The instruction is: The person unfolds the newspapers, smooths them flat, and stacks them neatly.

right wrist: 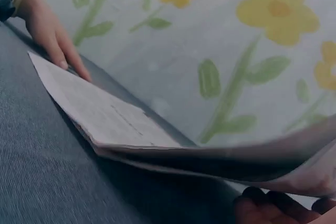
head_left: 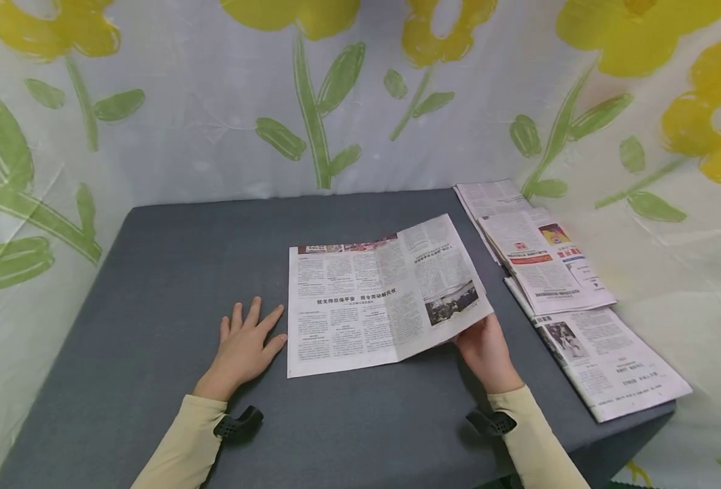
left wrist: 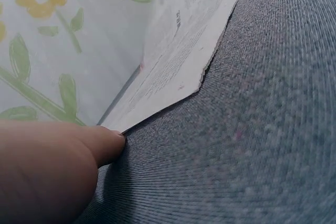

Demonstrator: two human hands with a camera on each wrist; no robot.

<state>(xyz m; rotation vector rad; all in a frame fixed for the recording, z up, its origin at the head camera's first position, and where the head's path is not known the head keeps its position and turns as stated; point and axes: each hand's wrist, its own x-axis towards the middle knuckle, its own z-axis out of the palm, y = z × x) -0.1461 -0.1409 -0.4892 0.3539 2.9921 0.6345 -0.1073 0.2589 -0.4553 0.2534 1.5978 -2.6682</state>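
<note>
A dark-grey cloth-covered bench (head_left: pixel 201 258) adjoins white, yellow-flowered sheeting (head_left: pixel 207 102). My right hand (head_left: pixel 490 356) curls its fingers around the lifted edge of a folded black-and-white newspaper (head_left: pixel 342 326) (mid-bench); my left hand (head_left: pixel 240 352), fingers spread, rests beside it.

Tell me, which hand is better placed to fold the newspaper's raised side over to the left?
Probably the right hand: its fingers reach under the raised right side of the newspaper. The left hand lies spread on the grey tablecloth, by the opposite edge.
</note>
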